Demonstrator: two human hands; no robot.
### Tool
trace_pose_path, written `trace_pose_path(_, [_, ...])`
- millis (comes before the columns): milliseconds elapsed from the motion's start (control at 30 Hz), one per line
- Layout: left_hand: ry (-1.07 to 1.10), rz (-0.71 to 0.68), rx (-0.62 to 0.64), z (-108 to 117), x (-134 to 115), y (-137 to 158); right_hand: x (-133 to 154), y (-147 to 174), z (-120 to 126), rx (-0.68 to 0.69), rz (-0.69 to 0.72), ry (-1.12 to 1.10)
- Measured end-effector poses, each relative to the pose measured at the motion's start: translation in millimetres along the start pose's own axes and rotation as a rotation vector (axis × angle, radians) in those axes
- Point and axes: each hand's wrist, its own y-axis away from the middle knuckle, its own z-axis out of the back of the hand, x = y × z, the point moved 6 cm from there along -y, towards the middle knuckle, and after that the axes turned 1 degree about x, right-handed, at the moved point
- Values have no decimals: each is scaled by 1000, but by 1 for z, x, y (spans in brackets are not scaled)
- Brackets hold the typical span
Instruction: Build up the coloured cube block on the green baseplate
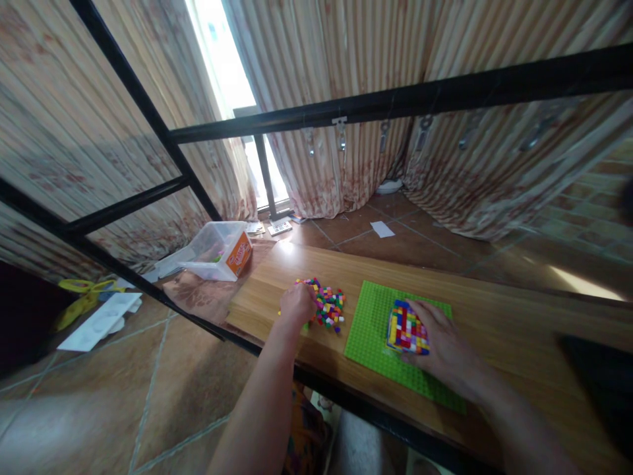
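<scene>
A loose heap of small multicoloured building bricks (329, 305) lies on the wooden table. My left hand (297, 305) is at the heap's left side, its fingers curled down among the bricks. Whatever it pinches is hidden behind the back of the hand. To the right is a green studded baseplate (368, 316), carrying a small block built of red, yellow, blue, white and pink bricks (405, 328). My right hand (442, 340) grips this brick block from its right side, fingers along the far edge and thumb along the near edge.
The wooden table (499, 316) is long and narrow. A dark flat object (596, 376) is at its right end. Beyond its left end stands a clear plastic bin (217, 247) with an orange label. A black metal rail (306, 119) crosses in front of the curtains.
</scene>
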Motion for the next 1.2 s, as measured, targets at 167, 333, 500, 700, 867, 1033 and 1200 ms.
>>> trace_pose_path(167, [-16,-25,6,2,-1,2,1,-1,1,8,-16,-6])
trace_pose_path(333, [-39,-44,9,4,-9,5,1,-1,2,4,-12,-13])
trace_pose_path(500, [-56,-39,5,3,-15,5,4,-1,4,5,-7,-13])
trace_pose_path(700, [-64,-60,-4,4,-16,5,9,-1,6,16,-12,-45])
trace_pose_path(867, [41,-63,-28,19,-15,12,13,-2,10,40,-47,-83])
trace_pose_path(1033, [164,-274,-121,21,-62,30,14,1,14,92,-47,-132])
trace_pose_path(1200, [194,-500,-133,7,-119,51,15,5,29,62,-73,-162])
